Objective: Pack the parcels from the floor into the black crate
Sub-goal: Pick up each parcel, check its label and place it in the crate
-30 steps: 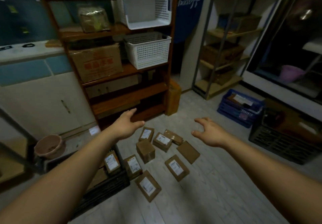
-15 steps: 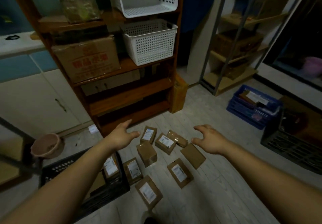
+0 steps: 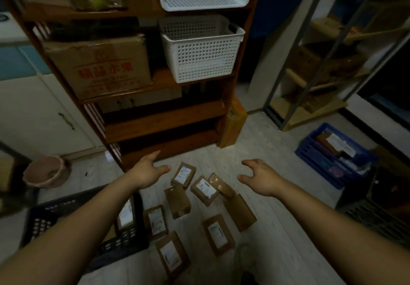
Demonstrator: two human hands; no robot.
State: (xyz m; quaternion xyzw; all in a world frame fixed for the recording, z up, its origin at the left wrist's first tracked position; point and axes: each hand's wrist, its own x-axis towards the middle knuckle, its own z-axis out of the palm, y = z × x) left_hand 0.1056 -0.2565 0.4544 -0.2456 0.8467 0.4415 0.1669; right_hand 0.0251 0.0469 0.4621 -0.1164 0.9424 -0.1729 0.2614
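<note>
Hovering left grip (image 3: pixel 145 173) and right grip (image 3: pixel 261 179) over parcels (image 3: pixel 177 202) strewn on floor (image 3: pixel 277 229), both spread, fingers loose, holding nothing, touching nothing. Noting crate (image 3: pixel 44 216) at lower left, just beside nearest parcels. Spotting one labelled parcel (image 3: pixel 125 213) upright inside crate's right wall.

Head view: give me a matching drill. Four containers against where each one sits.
Things:
1. black crate
2. blue crate
3. lower white basket
4. pink tub

Places:
A. floor at right
B. floor at far left
C. floor at lower left, beside the parcels
D. on the wooden shelf, right of the cardboard box

Pairs: 1-C, 2-A, 3-D, 4-B
</note>
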